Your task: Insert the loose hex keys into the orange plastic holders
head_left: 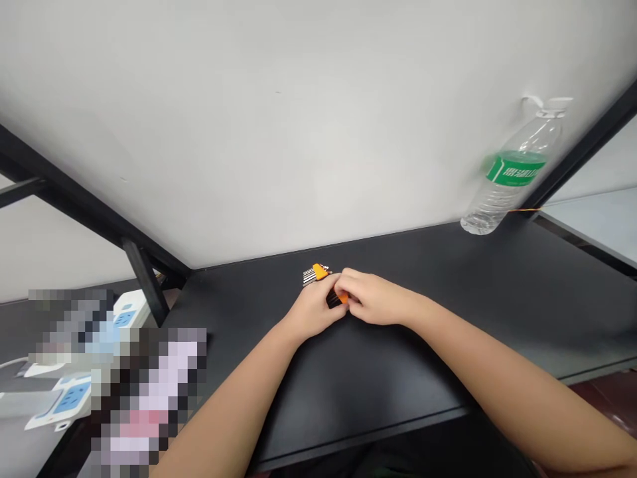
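An orange hex key holder (pixel 320 271), with several silver keys pointing left, lies on the black table just beyond my hands. Nearer to me, a second orange piece with dark rods (pixel 343 298), which looks like another hex key holder, is mostly hidden by my fingers. My left hand (pixel 314 309) is closed round its left side, thumb and fingers curved toward the right. Curled against the orange end, the fingers of my right hand (pixel 371 297) meet the left fingertips. Whether a single key is pinched between them I cannot tell.
A clear plastic bottle with a green label (pixel 517 169) stands at the back right by the white wall (pixel 318 133). White power strips with blue sockets (pixel 74 395) lie at the left, beyond a black metal frame (pixel 144 275). Blurred-out items sit at the table's left edge.
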A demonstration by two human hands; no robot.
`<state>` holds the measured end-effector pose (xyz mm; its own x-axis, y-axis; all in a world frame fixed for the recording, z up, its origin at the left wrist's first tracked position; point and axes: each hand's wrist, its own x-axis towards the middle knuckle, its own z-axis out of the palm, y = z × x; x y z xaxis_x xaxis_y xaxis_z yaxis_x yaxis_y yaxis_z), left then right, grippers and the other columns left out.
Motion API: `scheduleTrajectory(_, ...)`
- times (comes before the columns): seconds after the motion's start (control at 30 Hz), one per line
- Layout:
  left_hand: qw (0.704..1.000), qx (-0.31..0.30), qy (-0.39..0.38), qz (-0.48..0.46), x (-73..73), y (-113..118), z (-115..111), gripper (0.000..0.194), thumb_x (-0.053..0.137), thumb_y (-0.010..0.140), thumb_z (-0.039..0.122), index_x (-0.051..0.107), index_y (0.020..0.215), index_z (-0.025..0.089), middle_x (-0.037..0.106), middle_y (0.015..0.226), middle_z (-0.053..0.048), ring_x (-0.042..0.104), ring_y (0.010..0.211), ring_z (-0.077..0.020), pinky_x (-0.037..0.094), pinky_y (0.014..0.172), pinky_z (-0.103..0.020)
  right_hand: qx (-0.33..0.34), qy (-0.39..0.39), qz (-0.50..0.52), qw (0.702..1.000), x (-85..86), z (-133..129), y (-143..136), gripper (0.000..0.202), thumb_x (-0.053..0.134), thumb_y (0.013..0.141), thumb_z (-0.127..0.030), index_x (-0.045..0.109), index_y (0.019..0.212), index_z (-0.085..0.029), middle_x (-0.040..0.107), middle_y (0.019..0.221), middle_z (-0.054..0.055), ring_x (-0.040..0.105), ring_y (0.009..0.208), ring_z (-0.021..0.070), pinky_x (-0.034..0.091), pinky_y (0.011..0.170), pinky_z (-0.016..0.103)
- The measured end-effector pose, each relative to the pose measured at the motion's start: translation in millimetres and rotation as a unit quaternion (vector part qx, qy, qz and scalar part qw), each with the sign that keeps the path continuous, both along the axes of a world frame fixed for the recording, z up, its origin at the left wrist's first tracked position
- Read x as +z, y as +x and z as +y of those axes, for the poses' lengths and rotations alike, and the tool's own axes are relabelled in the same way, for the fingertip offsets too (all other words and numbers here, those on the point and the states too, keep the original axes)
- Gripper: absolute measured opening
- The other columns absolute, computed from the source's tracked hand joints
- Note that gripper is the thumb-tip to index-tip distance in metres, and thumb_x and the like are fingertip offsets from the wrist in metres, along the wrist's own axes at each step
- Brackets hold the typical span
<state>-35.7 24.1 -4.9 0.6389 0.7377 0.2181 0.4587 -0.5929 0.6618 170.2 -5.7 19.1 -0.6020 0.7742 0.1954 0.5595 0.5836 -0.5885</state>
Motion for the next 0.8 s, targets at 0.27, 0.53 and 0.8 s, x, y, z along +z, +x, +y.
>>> scheduleTrajectory(0.27, 0.999, 0.045, -0.027, 0.001, -7.3, -5.1, 2.3, 0.055, 0.073, 0.082, 0.034, 0.058, 0.135, 0.025, 0.073, 0.119, -0.006, 0.07, 0.104, -0.025, 0.055, 0.097, -0.042, -0.179, 0.026, -0.113, 0.977, -14.6, 25.4, 29.6, 0.008, 0.058, 0.092, -0.015, 0.065, 0.093, -0.019, 0.063, 0.101, 0.006, 0.057, 0.077, 0.0151, 0.041, 0.068, 0.027)
scheduleTrajectory(0.53, 0.998, 0.052, -0.03, 0.007, -8.9, -6.6, 2.7, 0.056, 0.074, 0.082, 0.035, 0.058, 0.135, 0.027, 0.074, 0.12, -0.004, 0.071, 0.107, -0.0246, 0.056, 0.097, -0.041, -0.176, 0.0, -0.145, 0.974, -27.2, 39.7, 41.9, 0.014, 0.061, 0.092, -0.014, 0.073, 0.085, -0.019, 0.067, 0.098, 0.006, 0.063, 0.084, 0.0164, 0.045, 0.073, 0.026)
scheduleTrajectory(0.8, 0.998, 0.055, -0.032, 0.004, -10.3, -6.6, 3.6, 0.057, 0.075, 0.082, 0.035, 0.058, 0.136, 0.026, 0.073, 0.121, -0.005, 0.07, 0.109, -0.0246, 0.055, 0.099, -0.041, -0.184, -0.011, -0.136, 0.973, -26.5, 39.2, 40.6, 0.013, 0.061, 0.091, -0.019, 0.073, 0.086, -0.02, 0.068, 0.099, 0.006, 0.064, 0.086, 0.0174, 0.045, 0.074, 0.027)
